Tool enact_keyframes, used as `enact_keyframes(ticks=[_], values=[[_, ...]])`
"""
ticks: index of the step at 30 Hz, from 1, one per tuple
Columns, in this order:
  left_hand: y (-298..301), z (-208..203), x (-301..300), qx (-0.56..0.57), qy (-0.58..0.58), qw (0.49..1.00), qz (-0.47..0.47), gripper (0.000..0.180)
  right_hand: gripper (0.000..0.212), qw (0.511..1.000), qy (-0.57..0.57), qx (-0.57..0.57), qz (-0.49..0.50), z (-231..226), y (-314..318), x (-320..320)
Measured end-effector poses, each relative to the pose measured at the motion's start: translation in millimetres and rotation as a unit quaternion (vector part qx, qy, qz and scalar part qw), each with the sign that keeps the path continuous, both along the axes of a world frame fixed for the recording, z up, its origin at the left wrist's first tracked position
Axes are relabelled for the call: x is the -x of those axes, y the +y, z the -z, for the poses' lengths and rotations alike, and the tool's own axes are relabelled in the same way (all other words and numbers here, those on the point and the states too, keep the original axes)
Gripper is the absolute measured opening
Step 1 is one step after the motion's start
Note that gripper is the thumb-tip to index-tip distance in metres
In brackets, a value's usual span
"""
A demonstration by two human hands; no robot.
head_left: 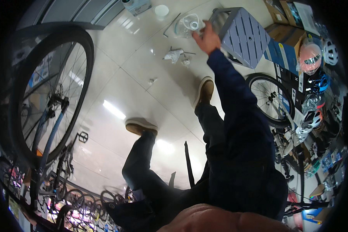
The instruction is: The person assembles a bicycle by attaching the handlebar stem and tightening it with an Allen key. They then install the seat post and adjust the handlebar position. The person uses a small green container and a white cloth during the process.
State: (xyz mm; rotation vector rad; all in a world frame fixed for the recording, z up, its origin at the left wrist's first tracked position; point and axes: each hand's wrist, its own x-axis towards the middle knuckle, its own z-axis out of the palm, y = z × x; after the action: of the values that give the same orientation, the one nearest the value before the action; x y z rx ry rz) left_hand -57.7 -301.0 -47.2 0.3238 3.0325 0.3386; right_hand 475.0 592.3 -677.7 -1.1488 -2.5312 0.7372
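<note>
Right hand [208, 39] out at the end of a dark blue sleeve [236, 92], thumb and fingers spread apart, just right of a clear plastic bottle [185, 25] on the glossy tiled floor [131, 58]. Fingertips at the bottle's side near its round mouth (touching or only close, I cannot tell). Left hand out of view; cannot tell how it stands. A thin bent rod [171, 26] lies left of the bottle; a crumpled white wrapping [174, 55] lies nearer the person's shoes [142, 126]. Grey slatted stool [245, 38] just right of the hand. Bicycle wheel [89, 58] well off to the left.
</note>
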Motion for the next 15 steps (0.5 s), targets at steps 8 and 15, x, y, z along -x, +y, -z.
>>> enact_keyframes(ticks=[8,15], values=[[70,66,41,-0.007,0.061,0.998,0.026,0.043,0.056,0.956,-0.207,0.166,0.128,133,-64,-203],[101,105,59,-0.028,0.078,0.995,0.057,0.043,0.051,0.973,-0.153,-0.031,0.171,102,92,-284]])
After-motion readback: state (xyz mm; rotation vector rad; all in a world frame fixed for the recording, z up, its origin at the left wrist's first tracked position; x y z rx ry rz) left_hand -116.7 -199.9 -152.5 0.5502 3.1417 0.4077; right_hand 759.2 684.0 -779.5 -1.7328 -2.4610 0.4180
